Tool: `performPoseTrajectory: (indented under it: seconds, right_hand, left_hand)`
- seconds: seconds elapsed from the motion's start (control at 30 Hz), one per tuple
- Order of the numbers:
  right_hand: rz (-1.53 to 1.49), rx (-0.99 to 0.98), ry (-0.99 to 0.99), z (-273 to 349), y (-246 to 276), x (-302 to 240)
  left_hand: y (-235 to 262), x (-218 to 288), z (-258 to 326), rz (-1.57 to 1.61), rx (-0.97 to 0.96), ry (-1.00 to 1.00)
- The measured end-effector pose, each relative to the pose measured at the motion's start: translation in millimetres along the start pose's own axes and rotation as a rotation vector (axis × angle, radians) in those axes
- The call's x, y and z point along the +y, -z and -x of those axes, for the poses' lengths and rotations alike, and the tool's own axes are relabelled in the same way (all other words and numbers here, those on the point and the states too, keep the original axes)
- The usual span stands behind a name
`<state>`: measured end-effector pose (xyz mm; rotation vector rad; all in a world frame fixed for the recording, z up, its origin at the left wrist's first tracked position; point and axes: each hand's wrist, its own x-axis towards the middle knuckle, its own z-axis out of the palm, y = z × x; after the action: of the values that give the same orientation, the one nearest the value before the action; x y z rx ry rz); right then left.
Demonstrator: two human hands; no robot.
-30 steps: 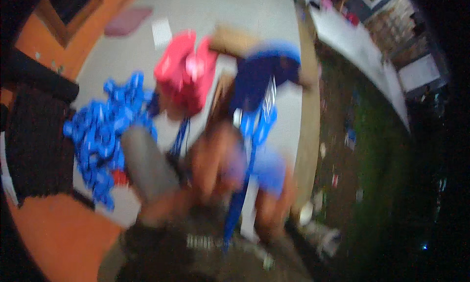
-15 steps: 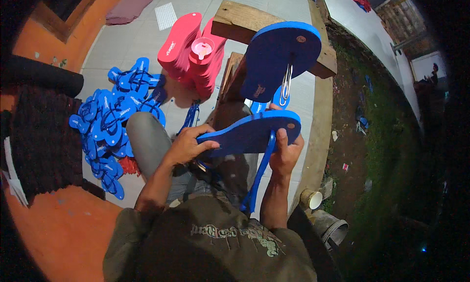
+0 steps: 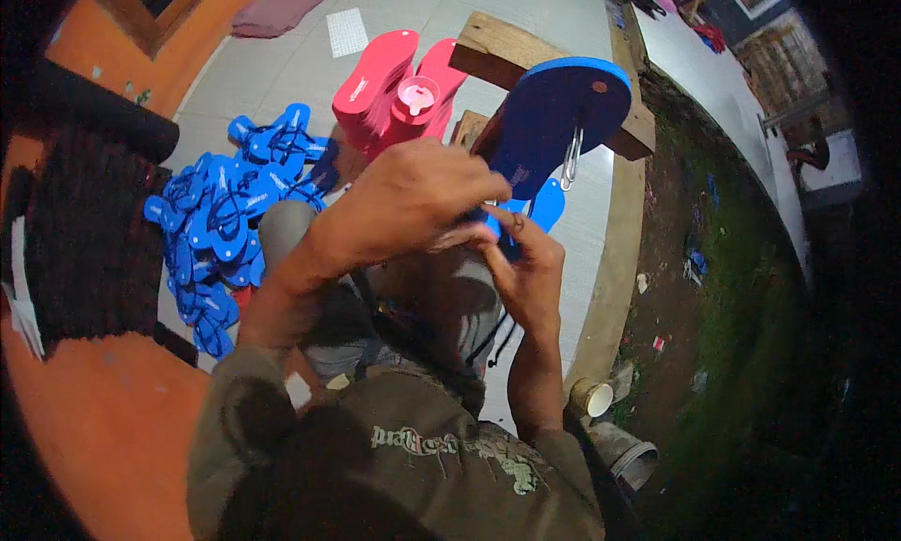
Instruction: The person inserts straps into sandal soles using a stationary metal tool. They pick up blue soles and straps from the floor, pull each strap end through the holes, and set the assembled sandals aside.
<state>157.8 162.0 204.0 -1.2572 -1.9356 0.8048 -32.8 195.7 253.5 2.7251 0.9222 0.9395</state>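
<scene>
My left hand (image 3: 422, 198) reaches across in front of my body, fingers bent and closed, smeared a little by motion. Its fingertips meet those of my right hand (image 3: 527, 269), which is pinched beside it. A small bit of blue (image 3: 491, 225) shows between the fingers; the hands hide the rest, so its kind cannot be told. Just beyond, a dark blue flip-flop sole (image 3: 554, 119) leans on a wooden block stand (image 3: 507, 48), with a looped metal wire tool (image 3: 572, 159) sticking out of it. Behind my right fingers lies a brighter blue sole (image 3: 546, 203).
A heap of blue flip-flops (image 3: 225, 208) lies on the tiled floor at left. Stacked pink soles (image 3: 375, 81) stand ahead, with a pink cup (image 3: 418, 94) on them. A floor ledge (image 3: 610, 288) drops to dirt at right, near a pipe end (image 3: 593, 397).
The dark blue sole with its strap, held between both hands before, no longer shows there. My left hand has risen and moved right, meeting my right hand. The view has shifted slightly.
</scene>
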Motion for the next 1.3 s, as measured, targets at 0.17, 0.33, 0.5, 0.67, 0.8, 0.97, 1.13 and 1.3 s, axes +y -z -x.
performPoseTrajectory:
  seconds: [0.17,0.33,0.5,0.67,0.8,0.97,1.13,1.3]
  right_hand:
    - [-0.618,0.351,0.018,7,-22,19]
    - [-0.581,0.402,0.217,-7,3,8]
    - [-0.457,0.447,0.491,-23,31,18]
    - [-0.438,0.426,0.468,-32,36,21]
    - [-0.492,0.478,0.448,-36,30,22]
    - [-0.514,0.461,0.434,-35,31,25]
    - [-0.690,0.498,0.129,-28,35,9]
    - [-0.561,0.488,-0.250,-40,45,-7]
  left_hand:
    - [-48,2,16,0.682,0.304,0.223]
    - [-67,-4,6,0.759,0.460,0.093]
    - [-39,-6,-29,0.653,0.390,-0.156]
    - [-42,-13,-37,0.626,0.380,-0.128]
    - [-43,-15,-38,0.611,0.393,-0.078]
    - [-50,-16,-38,0.634,0.403,-0.073]
    - [-39,-2,-36,0.367,0.371,0.246]
    - [-38,0,-63,0.024,0.664,0.463]
